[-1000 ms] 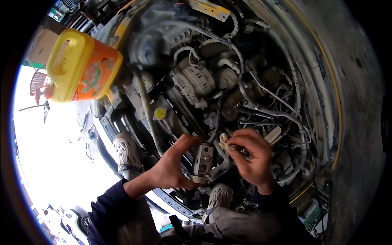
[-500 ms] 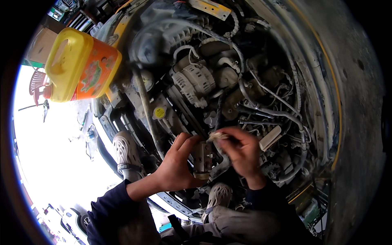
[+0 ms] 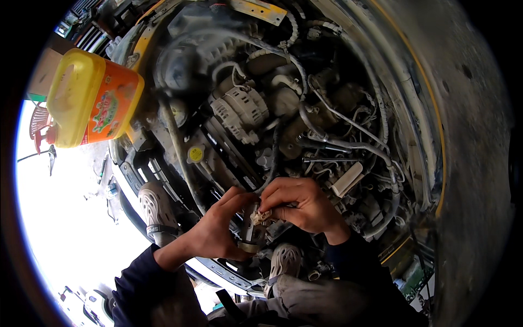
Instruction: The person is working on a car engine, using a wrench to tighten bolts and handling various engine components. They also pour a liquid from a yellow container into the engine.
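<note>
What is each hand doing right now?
Left hand: closed around a small metal block, thumb and fingers at opposite ends.
Right hand: fingertips closed, pinching a crumpled beige scrap.

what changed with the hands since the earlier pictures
The right hand moved left and toward the person, bringing the crumpled beige rag-like piece from the right of the rectangular grey metal block to over its face. Nothing was taken or let go. The left hand keeps its grip on the block; the yellow plastic jug with an orange label stayed put.
</note>
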Demonstrator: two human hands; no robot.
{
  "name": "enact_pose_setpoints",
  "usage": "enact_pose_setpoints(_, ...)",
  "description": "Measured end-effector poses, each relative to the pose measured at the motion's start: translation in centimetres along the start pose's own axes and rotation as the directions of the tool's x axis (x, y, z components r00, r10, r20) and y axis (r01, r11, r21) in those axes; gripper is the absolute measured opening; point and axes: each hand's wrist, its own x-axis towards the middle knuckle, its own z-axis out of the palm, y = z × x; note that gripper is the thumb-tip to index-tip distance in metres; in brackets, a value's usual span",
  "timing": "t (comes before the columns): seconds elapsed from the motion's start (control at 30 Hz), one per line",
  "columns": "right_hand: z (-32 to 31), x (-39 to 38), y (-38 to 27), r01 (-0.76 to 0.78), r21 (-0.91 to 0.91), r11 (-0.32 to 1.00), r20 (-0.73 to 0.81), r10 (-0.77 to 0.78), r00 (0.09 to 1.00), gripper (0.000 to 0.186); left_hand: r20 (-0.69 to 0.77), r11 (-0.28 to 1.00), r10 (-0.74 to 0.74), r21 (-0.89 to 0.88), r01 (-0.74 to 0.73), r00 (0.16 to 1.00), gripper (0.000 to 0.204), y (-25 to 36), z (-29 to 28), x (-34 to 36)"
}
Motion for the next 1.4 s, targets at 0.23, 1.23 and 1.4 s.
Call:
enact_pose_setpoints(0.23, 1.8, -7.3, 3.5, -0.266, -0.149, 0.953, 0.040, 0.274, 0.961, 0.017, -0.274, 0.966, -0.123, -0.251, 0.052, 0.954, 0.089, -0.6, -0.8, 0.0)
enact_pose_setpoints(1.23, 5.8, -6.1, 5.1, -0.276, -0.256, 0.927, -0.442, 0.142, 0.886, 0.026, -0.185, 0.902, -0.127, 0.387, 0.191, 0.974, 0.086, -1.7, 5.5, 1.3)
enact_pose_setpoints(1.4, 6.0, -6.3, 5.3, -0.159, -0.247, 0.956, -0.434, 0.038, 0.900, 0.016, -0.153, 0.932, -0.192, 0.282, 0.229, 0.969, 0.087, -1.8, 5.3, 1.2)
